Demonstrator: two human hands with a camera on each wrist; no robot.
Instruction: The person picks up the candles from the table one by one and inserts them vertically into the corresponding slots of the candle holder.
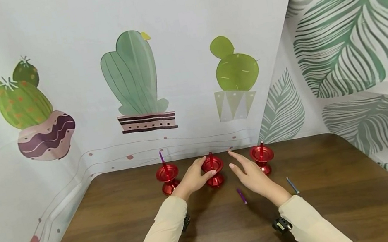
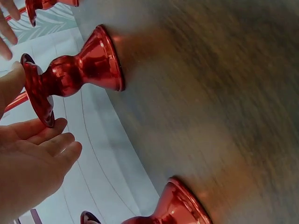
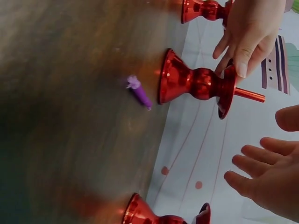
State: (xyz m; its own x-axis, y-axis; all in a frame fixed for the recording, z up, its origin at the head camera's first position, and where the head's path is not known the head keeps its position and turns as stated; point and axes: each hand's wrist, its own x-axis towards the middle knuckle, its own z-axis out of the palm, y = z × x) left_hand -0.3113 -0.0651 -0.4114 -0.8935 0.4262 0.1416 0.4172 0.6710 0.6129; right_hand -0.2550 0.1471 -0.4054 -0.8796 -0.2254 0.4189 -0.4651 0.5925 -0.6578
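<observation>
- Head: the left hand (image 1: pixel 194 176) pinches the dish of the middle candle holder (image 1: pixel 218 166) on the worktop (image 1: pixel 226 233); the right hand (image 1: pixel 255 176) is spread, just beside it.
- Left wrist: the left thumb and fingers take the dish from opposite sides; the base is on the worktop.
- Right wrist: the right hand is apart from the middle candle holder; a purple candle (image 3: pixel 139 94) lies near its base.

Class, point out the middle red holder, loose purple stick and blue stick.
Middle red holder (image 3: pixel 203 84): right wrist view, on its rounded stem.
Loose purple stick (image 3: pixel 140 95): right wrist view, on its shaft.
Blue stick (image 1: pixel 292 185): head view, mid-length.
</observation>
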